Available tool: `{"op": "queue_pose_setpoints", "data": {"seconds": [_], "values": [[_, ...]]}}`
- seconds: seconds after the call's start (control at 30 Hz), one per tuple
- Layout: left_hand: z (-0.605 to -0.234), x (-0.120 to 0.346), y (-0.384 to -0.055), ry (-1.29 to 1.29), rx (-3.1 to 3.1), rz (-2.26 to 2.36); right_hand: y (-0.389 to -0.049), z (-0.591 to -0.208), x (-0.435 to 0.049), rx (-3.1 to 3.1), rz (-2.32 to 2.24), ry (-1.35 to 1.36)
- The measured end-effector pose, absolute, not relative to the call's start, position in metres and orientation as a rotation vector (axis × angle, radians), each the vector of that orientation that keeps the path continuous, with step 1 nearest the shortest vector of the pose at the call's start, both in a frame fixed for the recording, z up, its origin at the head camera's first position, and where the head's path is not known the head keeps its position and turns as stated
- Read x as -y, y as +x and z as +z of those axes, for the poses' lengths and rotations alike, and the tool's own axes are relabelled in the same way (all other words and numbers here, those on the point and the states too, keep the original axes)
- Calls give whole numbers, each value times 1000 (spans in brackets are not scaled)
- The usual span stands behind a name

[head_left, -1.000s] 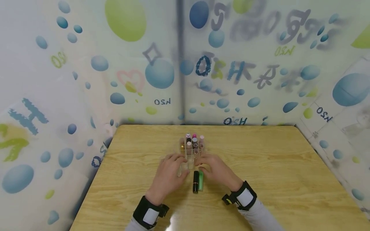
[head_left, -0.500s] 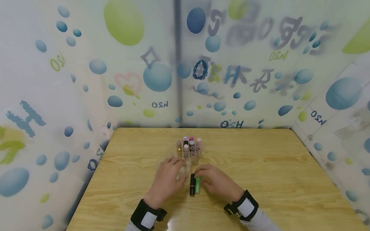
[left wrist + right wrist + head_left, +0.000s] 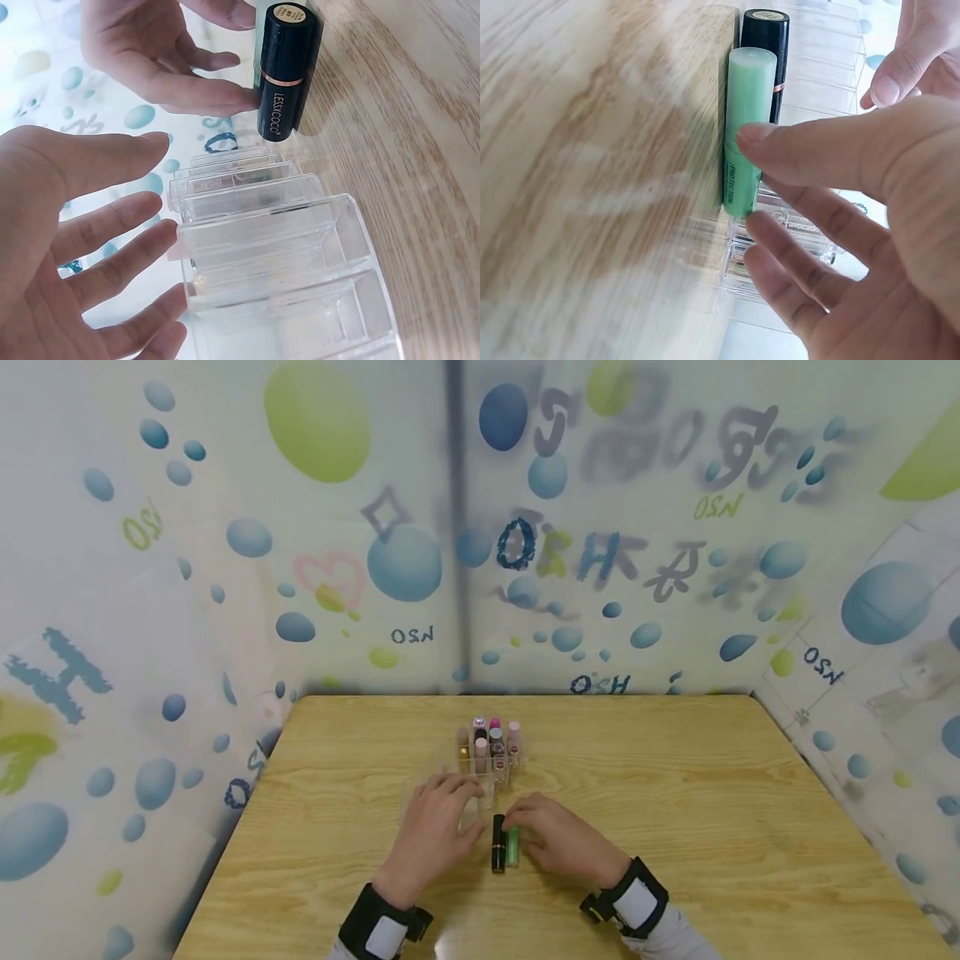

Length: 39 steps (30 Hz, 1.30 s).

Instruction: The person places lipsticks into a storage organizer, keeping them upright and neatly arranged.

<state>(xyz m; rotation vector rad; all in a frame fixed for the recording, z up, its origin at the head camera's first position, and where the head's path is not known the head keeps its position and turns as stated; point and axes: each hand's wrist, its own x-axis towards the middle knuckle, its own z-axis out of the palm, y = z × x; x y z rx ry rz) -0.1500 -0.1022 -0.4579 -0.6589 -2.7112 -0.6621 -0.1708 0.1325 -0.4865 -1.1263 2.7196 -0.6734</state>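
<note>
A black lipstick tube with a copper-coloured band lies on the wooden table against a light green lip balm tube. At these tubes is my right hand: its thumb touches the green one, while the index finger reaches to the far end of the pair. The other fingers of that hand are loosely bent and hold nothing. My left hand is beside the clear plastic organizer, fingers spread and relaxed; its fingertips come up to the organizer's side wall, though contact is hard to tell.
Several lipsticks and small cosmetic bottles stand in the organizer's far compartments. Its near compartments show clear walls in the left wrist view. The wooden table meets patterned walls at the back and sides.
My right hand has drawn back from the organizer's edge to the two tubes. The left hand stays by the organizer. The head view has shifted slightly.
</note>
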Motion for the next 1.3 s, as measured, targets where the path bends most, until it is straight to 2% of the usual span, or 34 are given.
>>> {"op": "queue_pose_setpoints", "data": {"seconds": [0.9,1.3], "values": [[-463,95,-149,-835,2724,-728,-180,-489,-144,-2648,-731,-1102],[-465,93,-151,-843,2715,-740,-176,-468,-152,-2747,-786,-999]]}}
